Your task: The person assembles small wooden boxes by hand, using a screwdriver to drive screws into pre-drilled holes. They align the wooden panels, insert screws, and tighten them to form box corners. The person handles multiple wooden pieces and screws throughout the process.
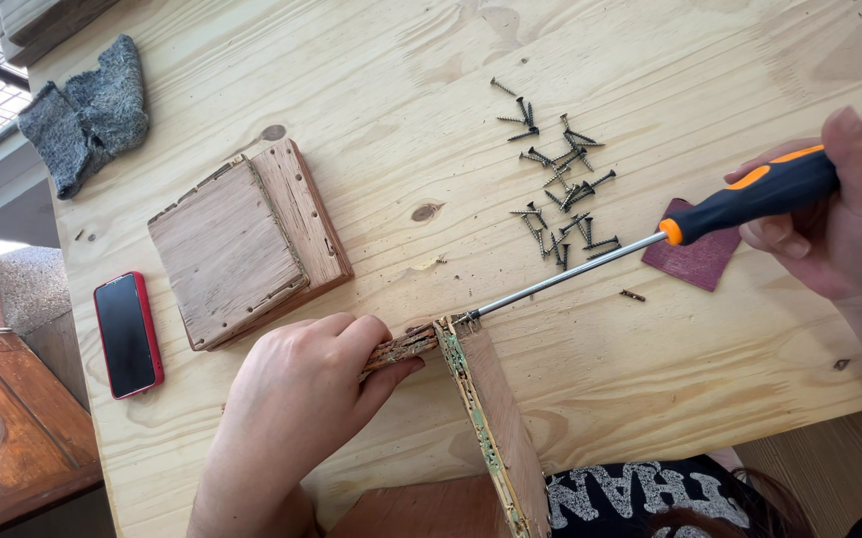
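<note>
1. The left hand (296, 399) has its fingers closed, pinching a thin worn wooden strip (401, 348) at the corner of an upright wooden panel (491, 418) at the near edge of the surface (371, 90).
2. The screwdriver (650, 239) runs along a 2-to-8 o'clock axis, its tip meeting the panel's top corner (456, 321), just at 2 o'clock of the left fingertips.
3. The loose screws (560, 179) lie at 12 o'clock of the shaft.
4. The right hand (839, 219) has its fingers wrapped shut around the black-and-orange handle, well apart from the corner; the left hand is nearer it.
</note>
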